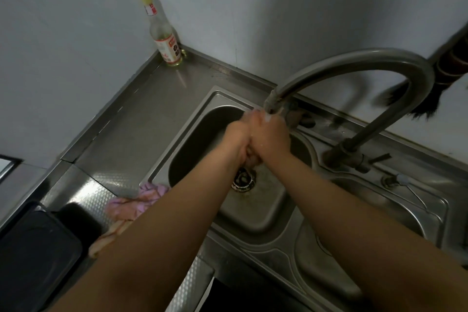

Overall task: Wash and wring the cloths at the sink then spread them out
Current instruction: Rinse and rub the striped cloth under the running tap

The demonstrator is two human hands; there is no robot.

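Over the left sink basin (255,213), my left hand (236,138) and my right hand (272,138) are pressed together right under the spout of the curved tap (354,59). Water runs onto them. A small pale pinkish cloth (251,159) is bunched between the two fists, and only a bit of it shows below them. A pink cloth (149,196) lies crumpled on the counter at the basin's left corner. A peach cloth (110,237) lies just in front of it, partly hidden by my left forearm.
The drain strainer (243,179) sits in the basin floor below my hands. A second basin (395,200) lies to the right. A glass bottle (164,40) with a yellow cap stands in the back corner. A black object (33,251) fills the front left. A dark brush (428,106) hangs at the right.
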